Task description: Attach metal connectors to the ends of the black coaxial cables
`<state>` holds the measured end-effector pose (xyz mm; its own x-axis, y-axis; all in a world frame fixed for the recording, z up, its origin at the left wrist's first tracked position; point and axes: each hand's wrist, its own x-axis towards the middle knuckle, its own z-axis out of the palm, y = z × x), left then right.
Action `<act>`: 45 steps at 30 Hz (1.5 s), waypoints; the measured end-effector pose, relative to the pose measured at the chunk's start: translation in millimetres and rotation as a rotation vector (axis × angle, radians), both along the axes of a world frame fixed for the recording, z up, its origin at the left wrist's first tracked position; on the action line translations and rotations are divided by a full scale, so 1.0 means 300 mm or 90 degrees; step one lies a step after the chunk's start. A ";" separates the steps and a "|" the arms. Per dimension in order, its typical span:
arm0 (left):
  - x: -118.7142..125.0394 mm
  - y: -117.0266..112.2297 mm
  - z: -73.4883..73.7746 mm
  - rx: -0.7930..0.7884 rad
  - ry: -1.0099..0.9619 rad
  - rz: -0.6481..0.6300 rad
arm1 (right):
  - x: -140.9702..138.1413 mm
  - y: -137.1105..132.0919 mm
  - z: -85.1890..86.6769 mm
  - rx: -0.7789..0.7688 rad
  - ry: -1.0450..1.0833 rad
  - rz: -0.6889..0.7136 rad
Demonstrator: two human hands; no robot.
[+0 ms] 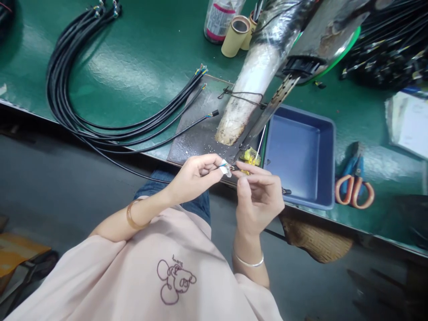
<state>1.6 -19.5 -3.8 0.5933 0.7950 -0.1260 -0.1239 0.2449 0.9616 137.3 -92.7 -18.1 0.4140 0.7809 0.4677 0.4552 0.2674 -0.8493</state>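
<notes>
The green bench [133, 71] bears black cables [62, 84], a blue tray [294, 156] and orange-handled tool [357, 182].

The desk [140, 49] is showing deep green, while the cables [55, 84] are gleaming black and their wire ends [202, 69] are flashing yellow and blue. A white scrap [228, 170] is standing out beside a black connector [234, 168]. The tray [329, 165] is showing slate blue; the pliers [364, 195] are displaying orange handles. The shirt [133, 276] is showing pale pink, its cartoon drawing [169, 294] running in dark purple lines. One bracelet [129, 215] is glowing amber-brown, another bracelet [250, 264] shining silver.
</notes>
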 end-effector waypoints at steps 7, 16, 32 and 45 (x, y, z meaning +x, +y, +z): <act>0.014 0.002 0.000 0.025 0.013 0.012 | 0.005 0.015 0.010 0.021 -0.106 -0.007; 0.013 0.006 0.000 0.060 0.030 0.019 | 0.011 0.027 0.013 0.025 -0.159 -0.017; 0.020 0.007 0.007 0.103 0.049 0.037 | 0.010 0.046 0.027 0.036 -0.194 -0.034; 0.018 0.006 0.013 0.122 0.058 0.048 | 0.008 0.050 0.035 0.043 -0.211 -0.038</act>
<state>6.9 -17.8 0.0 0.5243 0.8513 -0.0193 -0.0450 0.0503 0.9977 139.6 -77.6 -7.6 0.2747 0.7227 0.6342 0.7206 0.2819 -0.6335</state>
